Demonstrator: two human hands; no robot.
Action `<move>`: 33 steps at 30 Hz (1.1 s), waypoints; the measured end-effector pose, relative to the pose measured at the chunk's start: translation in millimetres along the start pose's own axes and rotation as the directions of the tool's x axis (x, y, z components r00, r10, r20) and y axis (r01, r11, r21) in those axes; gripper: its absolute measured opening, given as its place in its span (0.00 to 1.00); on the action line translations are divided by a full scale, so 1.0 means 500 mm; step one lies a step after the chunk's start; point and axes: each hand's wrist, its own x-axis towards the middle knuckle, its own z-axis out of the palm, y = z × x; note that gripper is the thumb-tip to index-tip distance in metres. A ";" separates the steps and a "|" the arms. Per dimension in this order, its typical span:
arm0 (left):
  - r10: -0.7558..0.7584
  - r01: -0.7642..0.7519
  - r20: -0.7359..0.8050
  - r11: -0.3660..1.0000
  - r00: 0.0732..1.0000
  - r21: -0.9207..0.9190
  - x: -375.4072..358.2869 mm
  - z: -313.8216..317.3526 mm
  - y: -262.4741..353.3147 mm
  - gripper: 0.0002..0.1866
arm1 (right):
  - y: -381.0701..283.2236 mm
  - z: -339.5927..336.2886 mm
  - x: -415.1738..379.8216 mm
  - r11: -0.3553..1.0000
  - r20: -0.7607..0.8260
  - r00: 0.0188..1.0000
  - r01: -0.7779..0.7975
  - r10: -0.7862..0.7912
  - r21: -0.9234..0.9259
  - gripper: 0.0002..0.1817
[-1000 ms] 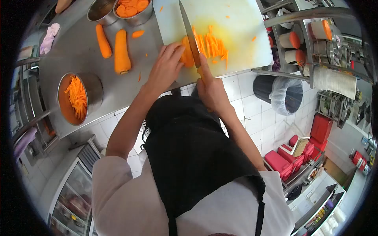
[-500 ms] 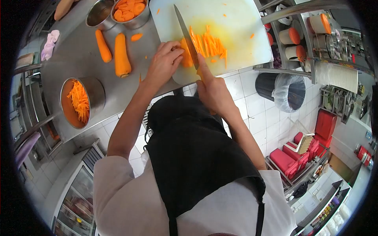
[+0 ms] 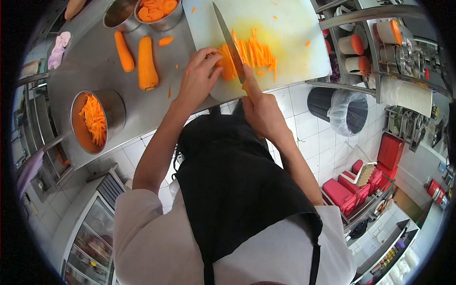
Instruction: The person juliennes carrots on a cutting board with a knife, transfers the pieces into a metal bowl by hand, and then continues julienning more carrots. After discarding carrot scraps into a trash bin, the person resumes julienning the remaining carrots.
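On the white cutting board [image 3: 294, 47], a stack of carrot slices [image 3: 227, 66] lies beside a heap of carrot strips [image 3: 256, 53]. My left hand [image 3: 199, 76] is at the stack's left edge, its curled fingertips touching it and the thumb a little apart from the fingers. A long kitchen knife [image 3: 229, 40] lies along the stack's right side, blade pointing away from me. Its handle is in my right hand [image 3: 263, 109], with the index finger stretched along the top toward the blade. Part of the handle is hidden by the palm.
Left of the board are two whole peeled carrots [image 3: 147, 66], a metal pot of carrot strips [image 3: 95, 123], a metal bowl of carrot slices [image 3: 159, 21] and another metal bowl [image 3: 118, 16] on the steel table [image 3: 137, 107]. A lined bin [image 3: 339, 109] stands at right.
My left thumb and fingers have spread slightly at the carrot stack. The knife and my right hand have shifted slightly right and toward me. The whole view has shifted a little.
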 end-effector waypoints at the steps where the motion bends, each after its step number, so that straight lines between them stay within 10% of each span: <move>1: 0.009 -0.009 0.002 1.000 1.000 0.008 0.000 0.001 0.000 0.15 | -0.001 0.001 0.000 1.000 0.005 1.000 -0.008 0.008 -0.001 0.43; 5: 0.033 -0.033 -0.006 0.999 0.999 0.037 0.004 0.009 -0.001 0.15 | -0.021 -0.004 0.004 0.993 0.069 0.991 -0.110 0.114 -0.053 0.44; 11: 0.072 -0.069 -0.018 0.989 0.997 0.134 -0.010 0.029 -0.011 0.12 | 0.032 0.062 0.030 0.982 -0.206 0.961 0.186 -0.186 -0.020 0.44; 20: 0.104 -0.095 -0.106 0.992 0.989 0.087 -0.005 0.037 -0.005 0.13 | 0.023 0.044 -0.020 0.992 0.030 0.993 -0.115 0.116 -0.043 0.45; 33: -0.062 0.068 -0.041 0.984 0.997 0.166 0.092 0.031 -0.021 0.20 | 0.053 -0.011 -0.039 0.977 -0.040 0.994 -0.096 0.105 0.190 0.44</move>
